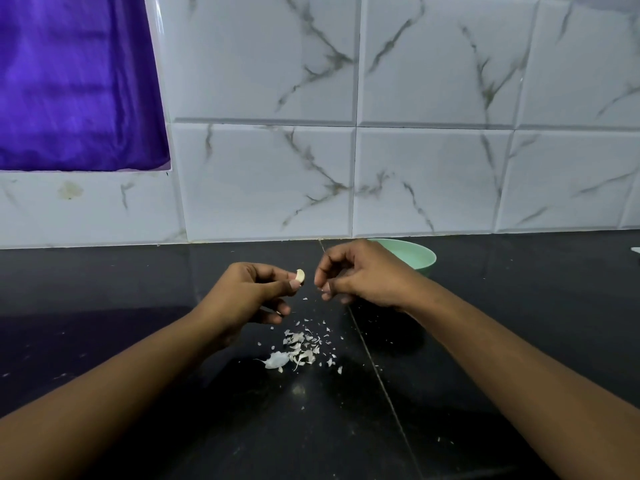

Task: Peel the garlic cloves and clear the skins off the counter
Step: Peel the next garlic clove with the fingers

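Tiles [433,168] patterned like white marble with grey veins fill the wall before us. Below them runs our glossy black bench [104,289], its back edge meeting the wall. A purple cloth [76,84] hangs in the recess at the upper left.

Our bare forearms come in from the near corners, and the hands sit above the middle of the bench, closer to its back edge. Our left hand [249,292] has all its fingers curled. Our right hand [360,271] has its fingers bent inward, tips drawn close to the thumb; we cannot tell whether they hold a scrap.

A pale green bowl [420,258] stands near the back edge, just behind our right hand, which hides part of its rim. The skins [298,351] lie on the bench as a loose heap of white flakes, nearer us than the hands, with stray bits around it. The garlic clove [300,276], bare and cream-coloured, is pinched between our left thumb and forefinger, up in the air and just apart from the right fingertips.
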A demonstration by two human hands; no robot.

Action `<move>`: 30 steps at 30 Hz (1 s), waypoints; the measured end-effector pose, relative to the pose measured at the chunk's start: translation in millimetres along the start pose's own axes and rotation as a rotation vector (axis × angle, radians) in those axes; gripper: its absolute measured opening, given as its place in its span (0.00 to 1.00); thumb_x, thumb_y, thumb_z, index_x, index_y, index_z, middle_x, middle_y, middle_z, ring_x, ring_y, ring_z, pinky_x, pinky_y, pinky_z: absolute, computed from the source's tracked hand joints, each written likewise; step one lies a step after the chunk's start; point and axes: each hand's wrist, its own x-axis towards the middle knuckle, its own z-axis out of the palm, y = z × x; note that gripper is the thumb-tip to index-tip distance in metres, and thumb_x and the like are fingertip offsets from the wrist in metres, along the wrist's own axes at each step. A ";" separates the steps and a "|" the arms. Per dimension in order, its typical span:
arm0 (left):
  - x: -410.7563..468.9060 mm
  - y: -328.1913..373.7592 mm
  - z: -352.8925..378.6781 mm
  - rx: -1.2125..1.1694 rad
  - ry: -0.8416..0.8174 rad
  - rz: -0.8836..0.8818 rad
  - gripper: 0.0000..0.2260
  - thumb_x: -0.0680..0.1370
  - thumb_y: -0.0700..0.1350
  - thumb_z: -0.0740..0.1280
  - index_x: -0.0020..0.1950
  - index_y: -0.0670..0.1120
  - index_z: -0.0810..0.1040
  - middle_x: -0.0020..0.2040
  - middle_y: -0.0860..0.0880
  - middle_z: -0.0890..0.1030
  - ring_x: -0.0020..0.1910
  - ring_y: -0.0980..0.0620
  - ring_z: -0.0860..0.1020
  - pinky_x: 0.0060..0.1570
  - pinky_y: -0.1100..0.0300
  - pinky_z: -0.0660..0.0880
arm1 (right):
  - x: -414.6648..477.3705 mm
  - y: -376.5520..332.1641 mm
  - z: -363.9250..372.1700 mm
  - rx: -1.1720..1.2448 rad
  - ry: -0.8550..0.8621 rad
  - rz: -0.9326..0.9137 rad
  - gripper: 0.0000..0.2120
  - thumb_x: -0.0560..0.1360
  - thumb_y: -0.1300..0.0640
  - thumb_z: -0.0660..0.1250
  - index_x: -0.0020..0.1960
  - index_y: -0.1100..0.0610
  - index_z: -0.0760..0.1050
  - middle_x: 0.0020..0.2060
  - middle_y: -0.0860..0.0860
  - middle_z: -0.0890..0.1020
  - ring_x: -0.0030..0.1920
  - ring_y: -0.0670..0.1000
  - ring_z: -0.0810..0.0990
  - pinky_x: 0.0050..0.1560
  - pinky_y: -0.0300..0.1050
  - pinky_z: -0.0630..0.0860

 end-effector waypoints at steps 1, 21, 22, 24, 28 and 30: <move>-0.1 -0.1 -0.3 0.031 0.000 0.007 0.04 0.73 0.38 0.71 0.46 0.39 0.82 0.35 0.46 0.81 0.25 0.55 0.77 0.24 0.65 0.74 | 0.2 -0.4 -0.4 -0.022 -0.032 0.018 0.11 0.75 0.68 0.64 0.42 0.53 0.79 0.38 0.50 0.84 0.42 0.46 0.84 0.40 0.41 0.77; -6.8 4.0 0.3 0.360 -0.003 0.174 0.04 0.70 0.43 0.75 0.39 0.42 0.84 0.32 0.43 0.83 0.28 0.53 0.81 0.31 0.61 0.79 | -0.6 -0.3 -4.4 0.069 0.087 -0.083 0.09 0.70 0.65 0.73 0.42 0.52 0.81 0.38 0.48 0.81 0.40 0.42 0.79 0.40 0.42 0.81; -7.0 3.8 0.2 0.374 -0.008 0.175 0.05 0.70 0.43 0.75 0.39 0.43 0.84 0.31 0.44 0.83 0.28 0.54 0.81 0.31 0.61 0.78 | -0.8 -0.4 -4.0 0.050 0.059 -0.076 0.08 0.71 0.64 0.73 0.44 0.52 0.81 0.38 0.47 0.81 0.39 0.40 0.79 0.38 0.40 0.80; -7.1 3.6 0.1 0.400 -0.016 0.179 0.05 0.70 0.44 0.75 0.39 0.43 0.84 0.31 0.46 0.83 0.29 0.54 0.81 0.31 0.61 0.79 | -0.8 -0.8 -1.8 -0.009 0.012 -0.079 0.05 0.72 0.62 0.72 0.46 0.54 0.82 0.33 0.45 0.81 0.33 0.38 0.77 0.35 0.36 0.76; -8.0 4.6 0.4 0.339 -0.002 0.182 0.04 0.70 0.43 0.75 0.40 0.43 0.84 0.33 0.45 0.83 0.30 0.52 0.82 0.31 0.61 0.79 | 0.1 -1.1 -1.6 -0.116 0.045 -0.101 0.02 0.72 0.61 0.72 0.44 0.56 0.82 0.28 0.45 0.80 0.29 0.40 0.77 0.32 0.30 0.70; -8.1 5.9 0.0 0.235 0.002 0.167 0.03 0.71 0.41 0.74 0.41 0.41 0.84 0.34 0.46 0.84 0.32 0.51 0.83 0.31 0.62 0.78 | 0.6 -0.5 -1.7 -0.152 0.041 -0.114 0.01 0.72 0.60 0.73 0.43 0.55 0.82 0.29 0.45 0.81 0.31 0.41 0.79 0.34 0.31 0.72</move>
